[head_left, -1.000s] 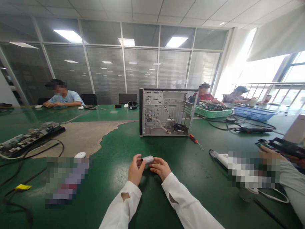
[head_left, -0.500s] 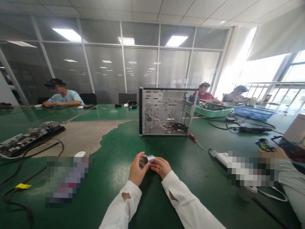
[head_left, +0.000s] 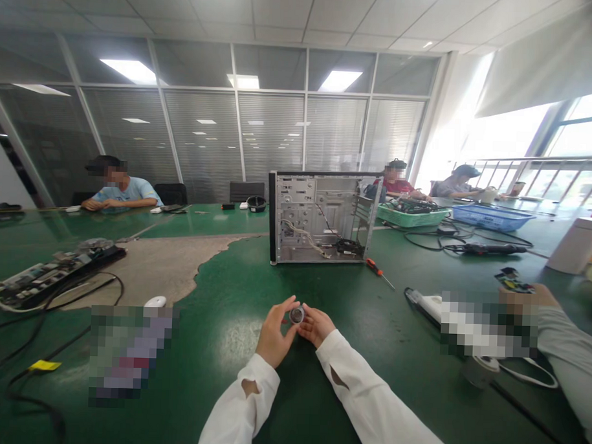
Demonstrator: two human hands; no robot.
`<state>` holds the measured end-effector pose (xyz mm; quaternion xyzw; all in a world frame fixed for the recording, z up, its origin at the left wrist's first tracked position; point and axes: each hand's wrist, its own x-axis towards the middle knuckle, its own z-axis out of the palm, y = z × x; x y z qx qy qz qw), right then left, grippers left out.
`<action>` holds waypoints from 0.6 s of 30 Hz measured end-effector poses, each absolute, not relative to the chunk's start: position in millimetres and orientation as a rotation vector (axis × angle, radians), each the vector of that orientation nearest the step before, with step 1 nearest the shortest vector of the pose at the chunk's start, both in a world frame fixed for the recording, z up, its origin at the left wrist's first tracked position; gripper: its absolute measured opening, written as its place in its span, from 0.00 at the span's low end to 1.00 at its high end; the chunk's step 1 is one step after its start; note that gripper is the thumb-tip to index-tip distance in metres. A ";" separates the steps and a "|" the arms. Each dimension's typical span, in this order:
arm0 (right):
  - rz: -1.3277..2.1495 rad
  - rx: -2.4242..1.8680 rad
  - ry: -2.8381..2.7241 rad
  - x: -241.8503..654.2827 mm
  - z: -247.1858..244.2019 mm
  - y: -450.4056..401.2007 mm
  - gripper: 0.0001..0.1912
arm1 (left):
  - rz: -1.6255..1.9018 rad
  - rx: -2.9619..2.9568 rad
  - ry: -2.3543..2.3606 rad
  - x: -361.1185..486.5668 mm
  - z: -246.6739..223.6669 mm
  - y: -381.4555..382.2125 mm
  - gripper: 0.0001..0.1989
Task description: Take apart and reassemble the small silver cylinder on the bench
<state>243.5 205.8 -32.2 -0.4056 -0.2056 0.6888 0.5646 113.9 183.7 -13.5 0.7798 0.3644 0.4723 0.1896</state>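
A small silvery metal cylinder (head_left: 297, 314) is held between my two hands above the green table (head_left: 235, 284), its round end facing me. My left hand (head_left: 275, 333) has its thumb and fingers around the cylinder's left side. On the right side, the fingertips of my right hand (head_left: 316, 325) close on it. Beyond my hands stands an open computer case (head_left: 325, 220) with cables inside. An orange-handled screwdriver (head_left: 380, 273) lies by the case's right corner.
Circuit boards (head_left: 56, 272) and black cables lie at the left, near a white mouse (head_left: 155, 302). A green basket (head_left: 413, 216) and a blue basket (head_left: 493, 217) stand back right. At right, another person's hand (head_left: 540, 300) holds a small board. More people sit at the far side.
The cylinder has turned from side-on to end-on towards me and moved slightly right and down. My left hand has shifted right with it. At right, a dark device behind the person's hand has gone from view.
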 end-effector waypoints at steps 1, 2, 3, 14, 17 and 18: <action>1.634 -0.956 -0.472 244.4 -32.2 206.2 0.09 | 1.338 2.190 1.011 115.4 -12.4 182.3 0.26; 1.654 -0.954 -0.459 245.5 -32.5 206.9 0.09 | 1.351 2.180 0.997 116.7 -12.0 181.3 0.26; 1.680 -0.946 -0.444 246.7 -33.1 207.6 0.09 | 1.364 2.164 0.985 117.9 -12.2 180.8 0.26; 1.824 -0.765 -0.300 252.9 -34.0 207.8 0.11 | 1.323 1.486 0.926 125.6 -29.0 191.2 0.22; 1.811 -0.725 -0.297 253.5 -34.6 208.0 0.12 | 1.283 1.274 0.913 124.0 -30.1 195.1 0.20; 1.801 -0.719 -0.304 253.6 -35.6 208.5 0.12 | 1.260 1.215 0.899 123.4 -30.6 196.3 0.20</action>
